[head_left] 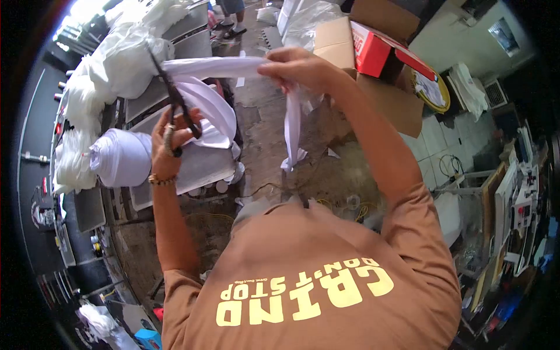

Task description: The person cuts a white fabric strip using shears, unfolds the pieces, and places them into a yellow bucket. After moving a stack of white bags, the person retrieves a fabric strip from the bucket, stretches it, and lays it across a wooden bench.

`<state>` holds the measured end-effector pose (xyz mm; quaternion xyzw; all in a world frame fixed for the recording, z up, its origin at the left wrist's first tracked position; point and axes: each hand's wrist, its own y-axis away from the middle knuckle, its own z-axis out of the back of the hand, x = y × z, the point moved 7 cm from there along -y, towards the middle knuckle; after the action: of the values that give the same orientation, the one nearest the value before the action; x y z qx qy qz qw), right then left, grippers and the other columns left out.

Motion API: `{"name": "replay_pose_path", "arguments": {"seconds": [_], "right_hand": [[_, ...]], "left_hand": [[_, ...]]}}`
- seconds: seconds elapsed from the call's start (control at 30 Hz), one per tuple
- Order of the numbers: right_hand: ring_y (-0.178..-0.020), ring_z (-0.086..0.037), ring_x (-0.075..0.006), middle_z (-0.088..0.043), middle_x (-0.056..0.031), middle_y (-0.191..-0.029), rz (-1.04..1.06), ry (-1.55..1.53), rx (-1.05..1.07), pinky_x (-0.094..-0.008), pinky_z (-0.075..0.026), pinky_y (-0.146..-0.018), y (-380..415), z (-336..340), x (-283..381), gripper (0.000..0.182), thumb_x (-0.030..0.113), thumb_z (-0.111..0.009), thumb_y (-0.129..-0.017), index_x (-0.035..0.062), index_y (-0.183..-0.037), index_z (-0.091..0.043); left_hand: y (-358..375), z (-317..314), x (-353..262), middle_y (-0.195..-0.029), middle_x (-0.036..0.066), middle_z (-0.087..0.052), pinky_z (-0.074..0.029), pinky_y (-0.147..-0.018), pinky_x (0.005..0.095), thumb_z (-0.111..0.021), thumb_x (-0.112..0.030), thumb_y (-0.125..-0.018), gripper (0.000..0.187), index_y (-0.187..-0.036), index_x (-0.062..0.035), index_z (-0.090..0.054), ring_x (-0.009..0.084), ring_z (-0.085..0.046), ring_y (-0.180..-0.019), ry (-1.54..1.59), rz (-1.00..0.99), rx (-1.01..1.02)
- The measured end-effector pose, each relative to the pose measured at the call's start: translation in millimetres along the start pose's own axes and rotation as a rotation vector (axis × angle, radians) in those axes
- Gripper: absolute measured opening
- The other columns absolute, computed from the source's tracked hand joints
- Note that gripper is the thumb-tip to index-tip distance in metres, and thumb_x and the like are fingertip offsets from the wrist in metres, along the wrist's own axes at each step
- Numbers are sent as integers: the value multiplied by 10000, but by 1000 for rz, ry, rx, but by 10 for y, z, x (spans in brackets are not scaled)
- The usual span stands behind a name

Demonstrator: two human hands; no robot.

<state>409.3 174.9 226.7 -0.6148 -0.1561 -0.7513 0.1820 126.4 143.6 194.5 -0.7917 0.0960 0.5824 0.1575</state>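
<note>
My left hand (169, 143) grips black scissors (175, 105), blades pointing up and open at the edge of a white fabric strip (216, 67). My right hand (297, 67) pinches the other end of that strip and holds it taut and level. A loose tail of the strip (291, 134) hangs down from my right hand. More of the white fabric loops down behind the scissors toward a roll of white fabric (122, 157), which lies on a grey metal rack (201, 166).
Piles of white cloth and plastic bags (122, 58) fill the far left. A red-and-cardboard box (373, 49) sits at the upper right. Another person's feet (230, 26) stand at the top. Dirt floor (326, 175) lies below, with cluttered shelves (513, 210) at right.
</note>
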Motion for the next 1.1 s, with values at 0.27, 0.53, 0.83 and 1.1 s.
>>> {"name": "replay_pose_path", "arguments": {"seconds": [0.27, 0.53, 0.83, 1.1], "right_hand": [[-614, -523, -69, -606, -6, -705, 93, 233, 129, -235, -397, -537, -1249, -1016, 401, 326, 307, -696, -866, 7, -996, -689], [-679, -572, -123, -639, -57, -760, 11, 426, 294, -292, -460, -620, -1111, -1511, 4, 412, 369, -670, -869, -21, -1001, -666], [-745, -592, -135, -620, -81, -754, 31, 289, -38, -304, -460, -662, -633, -918, 124, 295, 274, -581, -934, -12, -986, -633], [-714, -604, -172, -651, -116, -766, -25, 570, 69, -347, -476, -676, -479, -770, -50, 343, 292, -583, -938, -48, -938, -623]], "left_hand": [[895, 521, 414, -1167, 139, -622, -474, -928, 352, -696, -193, -818, 539, -1264, 18, -482, 202, -601, -1052, -313, 227, -51], [1195, -114, 1189, -1316, 161, -527, -403, -1049, 412, -880, -398, -636, 1005, -1389, 9, -352, 259, -506, -1240, 234, 283, -54], [846, -140, 1144, -1327, 134, -526, -417, -1003, 372, -828, -334, -679, 923, -1410, -23, -358, 230, -512, -1208, 109, 293, 166], [436, -472, 985, -1325, 117, -523, -468, -864, 283, -869, -328, -654, 939, -1394, -38, -370, 172, -534, -1141, 54, 237, 219]]}}
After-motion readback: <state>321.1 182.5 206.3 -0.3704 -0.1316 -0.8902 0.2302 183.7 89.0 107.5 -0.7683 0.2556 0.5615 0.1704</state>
